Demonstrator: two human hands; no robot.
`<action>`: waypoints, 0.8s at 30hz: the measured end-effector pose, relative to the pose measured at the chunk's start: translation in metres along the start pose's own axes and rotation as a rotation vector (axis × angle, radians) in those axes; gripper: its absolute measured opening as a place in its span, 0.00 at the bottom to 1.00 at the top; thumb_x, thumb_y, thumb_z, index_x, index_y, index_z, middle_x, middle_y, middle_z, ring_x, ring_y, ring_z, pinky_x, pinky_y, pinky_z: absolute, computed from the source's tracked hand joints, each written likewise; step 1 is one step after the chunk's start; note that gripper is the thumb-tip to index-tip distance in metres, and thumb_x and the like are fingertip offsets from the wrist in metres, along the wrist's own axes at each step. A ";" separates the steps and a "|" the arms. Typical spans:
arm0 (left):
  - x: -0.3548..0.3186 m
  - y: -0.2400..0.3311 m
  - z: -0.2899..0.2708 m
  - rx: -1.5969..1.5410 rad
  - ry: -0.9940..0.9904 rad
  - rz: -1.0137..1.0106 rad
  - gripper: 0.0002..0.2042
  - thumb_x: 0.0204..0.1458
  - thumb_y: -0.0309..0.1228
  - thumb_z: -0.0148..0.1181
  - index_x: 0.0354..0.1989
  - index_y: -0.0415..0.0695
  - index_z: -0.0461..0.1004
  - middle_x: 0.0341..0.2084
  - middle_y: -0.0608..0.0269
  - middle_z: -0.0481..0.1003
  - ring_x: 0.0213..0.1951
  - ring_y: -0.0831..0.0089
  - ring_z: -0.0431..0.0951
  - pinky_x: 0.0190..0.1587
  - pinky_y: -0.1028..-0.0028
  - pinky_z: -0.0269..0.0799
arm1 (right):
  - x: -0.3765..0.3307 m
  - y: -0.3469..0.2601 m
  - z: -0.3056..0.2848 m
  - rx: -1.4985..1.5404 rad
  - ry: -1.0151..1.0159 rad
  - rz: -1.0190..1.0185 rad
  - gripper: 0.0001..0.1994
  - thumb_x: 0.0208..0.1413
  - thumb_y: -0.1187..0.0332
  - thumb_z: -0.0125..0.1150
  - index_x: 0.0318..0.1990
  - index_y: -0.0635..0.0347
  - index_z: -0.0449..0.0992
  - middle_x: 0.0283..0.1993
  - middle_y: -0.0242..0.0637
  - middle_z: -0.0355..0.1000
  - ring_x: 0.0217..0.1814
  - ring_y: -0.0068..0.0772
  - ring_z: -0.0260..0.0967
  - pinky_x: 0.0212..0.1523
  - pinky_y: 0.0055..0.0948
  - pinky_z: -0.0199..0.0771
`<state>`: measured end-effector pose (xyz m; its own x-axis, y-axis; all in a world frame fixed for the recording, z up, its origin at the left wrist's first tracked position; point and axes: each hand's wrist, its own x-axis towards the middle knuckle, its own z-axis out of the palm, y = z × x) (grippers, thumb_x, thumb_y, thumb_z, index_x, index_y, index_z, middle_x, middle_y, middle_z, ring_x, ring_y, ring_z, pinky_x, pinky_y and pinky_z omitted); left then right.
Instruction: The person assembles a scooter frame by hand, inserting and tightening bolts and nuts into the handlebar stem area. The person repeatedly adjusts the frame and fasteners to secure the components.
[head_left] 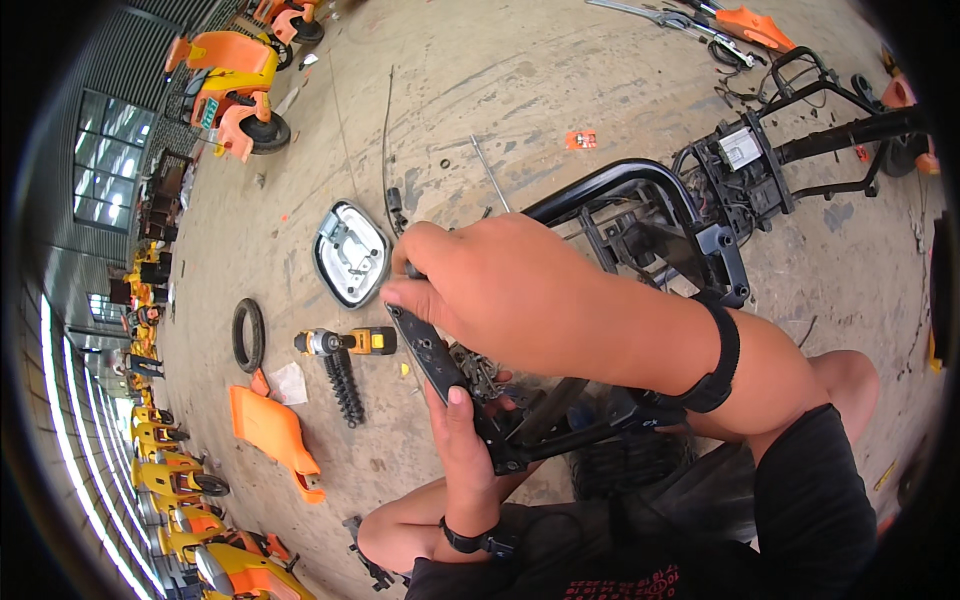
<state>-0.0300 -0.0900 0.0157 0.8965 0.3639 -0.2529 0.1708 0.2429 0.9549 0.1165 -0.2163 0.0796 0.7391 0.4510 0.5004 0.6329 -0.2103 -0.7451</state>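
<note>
A bare black scooter frame [610, 175] lies in front of me, its flat end plate with bolt holes [432, 357] slanting between my hands. My left hand [462, 432] is closed below the plate, its thumb against the plate's edge. Loose metal screws [478, 372] are bunched in its curled fingers, partly hidden by the plate. My right hand [490, 285] reaches across from the right, with thumb and forefinger pinched at the plate's far end. A small dark piece shows at the pinch, but its kind is hidden.
On the concrete floor lie a yellow-black cordless impact wrench [345, 342], a black coil-spring shock absorber [344, 388], a pale oval housing [351, 255], a tyre [247, 335] and an orange panel [275, 432]. A long cable [388, 130] stretches away. Yellow-orange scooters [235, 85] stand at the left.
</note>
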 end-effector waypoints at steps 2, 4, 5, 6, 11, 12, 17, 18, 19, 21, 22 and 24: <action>-0.002 0.002 0.000 -0.008 0.001 -0.035 0.30 0.63 0.50 0.54 0.66 0.44 0.57 0.44 0.55 0.75 0.35 0.77 0.75 0.38 0.77 0.76 | 0.001 -0.001 -0.001 0.005 -0.009 -0.012 0.18 0.62 0.55 0.61 0.35 0.64 0.72 0.16 0.47 0.69 0.21 0.54 0.71 0.22 0.43 0.68; -0.002 0.002 0.000 -0.027 0.007 -0.032 0.30 0.64 0.50 0.54 0.66 0.44 0.57 0.44 0.55 0.75 0.35 0.77 0.75 0.38 0.77 0.76 | 0.001 -0.001 -0.002 0.013 -0.015 -0.034 0.19 0.62 0.54 0.61 0.34 0.64 0.71 0.16 0.47 0.69 0.20 0.55 0.71 0.21 0.43 0.67; -0.002 0.002 -0.001 -0.036 0.010 -0.031 0.30 0.64 0.50 0.54 0.66 0.44 0.57 0.44 0.54 0.75 0.34 0.77 0.75 0.38 0.77 0.76 | 0.002 -0.001 -0.002 0.019 -0.017 -0.048 0.19 0.63 0.54 0.61 0.34 0.64 0.71 0.16 0.47 0.68 0.20 0.55 0.70 0.21 0.43 0.66; -0.002 0.002 0.000 -0.022 0.005 -0.026 0.29 0.64 0.50 0.54 0.66 0.44 0.57 0.44 0.54 0.76 0.34 0.77 0.75 0.38 0.77 0.76 | 0.001 0.000 -0.002 0.024 -0.017 -0.059 0.19 0.63 0.54 0.61 0.34 0.65 0.71 0.16 0.48 0.68 0.20 0.55 0.70 0.21 0.43 0.66; -0.001 0.004 -0.002 -0.002 -0.044 0.008 0.29 0.64 0.49 0.53 0.65 0.44 0.57 0.43 0.54 0.76 0.34 0.77 0.75 0.37 0.77 0.76 | 0.006 0.001 0.005 0.158 -0.027 0.067 0.22 0.63 0.53 0.59 0.30 0.67 0.70 0.18 0.52 0.68 0.24 0.59 0.71 0.26 0.47 0.70; 0.000 0.003 -0.001 -0.013 -0.048 0.011 0.29 0.64 0.49 0.53 0.65 0.44 0.57 0.43 0.54 0.76 0.34 0.77 0.75 0.37 0.77 0.76 | 0.007 0.001 0.005 0.186 -0.031 0.098 0.22 0.63 0.53 0.59 0.28 0.67 0.70 0.19 0.54 0.69 0.27 0.61 0.73 0.28 0.50 0.72; 0.000 0.000 -0.003 0.027 -0.043 0.029 0.28 0.65 0.48 0.49 0.66 0.41 0.59 0.51 0.55 0.73 0.46 0.61 0.78 0.36 0.67 0.76 | 0.008 0.006 0.014 0.259 -0.011 0.178 0.21 0.65 0.55 0.57 0.29 0.68 0.71 0.21 0.56 0.70 0.29 0.64 0.72 0.31 0.52 0.71; -0.001 0.001 -0.001 0.002 -0.046 0.029 0.27 0.65 0.48 0.50 0.66 0.42 0.58 0.48 0.55 0.74 0.42 0.66 0.77 0.37 0.70 0.77 | 0.009 0.006 0.014 0.269 -0.012 0.201 0.21 0.65 0.56 0.56 0.29 0.69 0.71 0.21 0.57 0.70 0.28 0.64 0.72 0.31 0.52 0.70; -0.001 0.003 0.002 -0.024 -0.049 0.029 0.27 0.65 0.47 0.51 0.65 0.44 0.57 0.45 0.54 0.75 0.39 0.71 0.76 0.37 0.73 0.77 | 0.009 0.006 0.015 0.290 -0.002 0.217 0.21 0.65 0.56 0.56 0.30 0.69 0.71 0.21 0.57 0.70 0.28 0.64 0.71 0.31 0.52 0.70; -0.003 0.006 0.006 -0.045 -0.050 0.024 0.27 0.65 0.47 0.52 0.65 0.44 0.57 0.43 0.54 0.76 0.36 0.75 0.76 0.37 0.76 0.77 | 0.009 0.007 0.017 0.332 0.018 0.247 0.20 0.66 0.57 0.55 0.30 0.69 0.71 0.21 0.57 0.70 0.27 0.64 0.71 0.31 0.52 0.70; -0.004 0.007 0.007 -0.040 -0.048 0.020 0.27 0.65 0.47 0.52 0.65 0.43 0.57 0.44 0.54 0.75 0.37 0.74 0.76 0.37 0.76 0.77 | 0.009 0.008 0.018 0.333 0.033 0.245 0.20 0.66 0.58 0.54 0.30 0.69 0.71 0.21 0.57 0.70 0.28 0.64 0.71 0.31 0.52 0.70; -0.003 0.006 0.005 -0.024 -0.047 0.040 0.27 0.66 0.47 0.52 0.65 0.42 0.57 0.46 0.54 0.75 0.39 0.71 0.77 0.38 0.75 0.77 | 0.009 0.009 0.021 0.336 0.063 0.241 0.19 0.66 0.58 0.54 0.30 0.69 0.71 0.22 0.57 0.70 0.28 0.64 0.71 0.32 0.52 0.70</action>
<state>-0.0295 -0.0943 0.0227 0.9205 0.3316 -0.2065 0.1251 0.2506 0.9600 0.1237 -0.1963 0.0686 0.8761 0.3673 0.3124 0.3374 -0.0042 -0.9413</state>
